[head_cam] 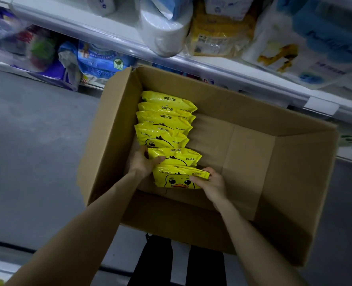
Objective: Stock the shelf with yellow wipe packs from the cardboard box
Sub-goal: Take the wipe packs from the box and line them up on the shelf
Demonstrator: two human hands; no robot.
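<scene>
An open cardboard box (253,162) stands on the floor below the shelf (212,68). Along its left side runs a row of several yellow wipe packs (164,118) printed with a duck. Both hands reach into the box. My left hand (143,162) grips the left edge of the second-nearest pack (177,156), thumb on its face. My right hand (212,183) pinches the right end of the nearest pack (175,178), which shows the duck's face. The right half of the box holds nothing.
The shelf above carries white paper rolls (164,32), a yellow package (218,36) and a white-and-blue pack (307,44). Blue and purple packs (101,62) sit on a lower shelf at left. Grey floor (37,151) lies left of the box. My dark trouser legs (177,263) show below.
</scene>
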